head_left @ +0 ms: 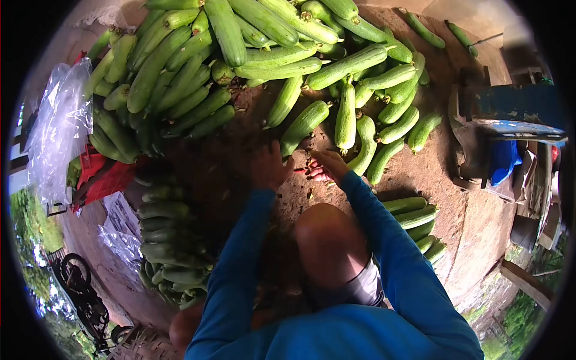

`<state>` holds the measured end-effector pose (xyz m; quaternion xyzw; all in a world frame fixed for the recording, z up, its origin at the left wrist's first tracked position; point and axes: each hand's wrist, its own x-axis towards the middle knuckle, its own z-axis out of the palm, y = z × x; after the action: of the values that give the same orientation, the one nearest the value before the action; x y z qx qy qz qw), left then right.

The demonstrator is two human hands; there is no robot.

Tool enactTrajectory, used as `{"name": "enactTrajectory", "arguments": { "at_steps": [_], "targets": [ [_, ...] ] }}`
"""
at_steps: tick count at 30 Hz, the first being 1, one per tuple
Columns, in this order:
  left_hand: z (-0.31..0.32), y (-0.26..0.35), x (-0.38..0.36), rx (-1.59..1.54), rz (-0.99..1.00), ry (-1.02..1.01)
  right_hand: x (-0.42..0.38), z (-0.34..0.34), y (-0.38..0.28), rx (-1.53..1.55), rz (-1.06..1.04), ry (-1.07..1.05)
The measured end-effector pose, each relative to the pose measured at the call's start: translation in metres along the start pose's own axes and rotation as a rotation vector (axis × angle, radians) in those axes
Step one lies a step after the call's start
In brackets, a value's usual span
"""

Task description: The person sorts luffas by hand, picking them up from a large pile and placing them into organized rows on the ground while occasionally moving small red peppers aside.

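Note:
My left hand [270, 167] is closed round the near end of a green sponge gourd [305, 128], with the thumb on its right side. The gourd slants up and to the right, its stem end pointing away from me. Close by on the right, my right hand [327, 165] has its fingers curled. Small red bits show by its fingertips, too small to name, and the palm is hidden. Several loose gourds [346, 117] lie just beyond the right hand on the dirt floor [264, 135].
A big heap of gourds [270, 60] spreads ahead. Stacked gourds [165, 225] stand at my left, and a smaller row [414, 216] lies by my right arm. Clear plastic bags [60, 132] and a red bag [105, 174] are far left. A blue wooden structure [516, 105] stands right.

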<state>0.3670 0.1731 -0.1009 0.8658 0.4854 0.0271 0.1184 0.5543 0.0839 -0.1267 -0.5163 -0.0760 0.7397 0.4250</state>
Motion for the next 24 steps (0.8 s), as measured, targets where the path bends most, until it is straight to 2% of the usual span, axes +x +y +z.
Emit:
{"name": "enactTrajectory", "arguments": {
  "at_steps": [1,2,4,5,7,8,9,10,11,12,13,14,16,17,18,19,21,22,24],
  "targets": [
    [-0.005,0.005,0.004,0.018,-0.028,-0.130,0.007,0.004,0.002,0.013,0.016,0.043],
    [-0.001,0.006,0.006,0.018,0.000,-0.135,0.013,0.006,-0.002,-0.107,0.016,0.061],
    [0.009,0.004,-0.001,-0.584,-0.031,-0.295,0.014,0.016,-0.008,-0.298,0.019,0.116],
    [0.007,0.012,-0.008,-0.590,0.010,-0.325,0.011,0.018,-0.012,-0.378,0.012,0.157],
    [-0.006,0.025,-0.034,-0.631,-0.232,-0.421,0.016,0.010,-0.003,-0.367,0.003,0.183],
    [-0.005,0.030,-0.049,-0.633,-0.199,-0.446,-0.002,0.016,-0.008,-0.349,-0.050,0.238],
    [-0.004,0.034,-0.066,-0.664,-0.108,-0.362,-0.017,0.023,-0.012,-0.335,-0.100,0.286],
    [0.000,0.036,-0.073,-0.698,-0.020,-0.271,-0.008,0.014,0.002,-0.418,-0.039,0.398],
    [0.001,0.041,-0.075,-0.705,-0.002,-0.290,-0.020,0.008,0.006,-0.405,-0.035,0.421],
    [0.001,0.043,-0.078,-0.772,0.057,-0.261,-0.033,0.003,0.013,-0.290,-0.259,0.404],
    [0.002,0.046,-0.081,-0.840,0.113,-0.230,-0.047,-0.006,0.018,-0.241,-0.348,0.414],
    [0.010,0.049,-0.082,-0.851,0.121,-0.255,-0.070,-0.016,0.019,-0.197,-0.371,0.469],
    [0.035,0.052,-0.082,-0.961,-0.055,-0.384,-0.118,-0.035,0.018,-0.137,-0.357,0.637],
    [0.043,0.050,-0.086,-0.967,-0.047,-0.403,-0.144,-0.047,0.018,-0.097,-0.329,0.743],
    [0.050,0.048,-0.084,-0.875,0.088,-0.304,-0.169,-0.061,0.019,-0.033,-0.284,0.835],
    [0.059,0.045,-0.079,-0.897,0.038,-0.295,-0.193,-0.071,0.019,0.071,-0.252,0.898],
    [0.104,0.023,-0.068,-0.924,0.008,-0.290,-0.221,-0.131,0.049,0.500,-0.279,0.706],
    [0.146,-0.004,-0.059,-0.937,-0.125,-0.445,-0.243,-0.156,0.076,0.156,-0.334,0.751],
    [0.170,-0.014,-0.066,-0.927,-0.244,-0.656,-0.285,-0.208,0.129,-0.572,-0.386,0.963]
  ]
}}
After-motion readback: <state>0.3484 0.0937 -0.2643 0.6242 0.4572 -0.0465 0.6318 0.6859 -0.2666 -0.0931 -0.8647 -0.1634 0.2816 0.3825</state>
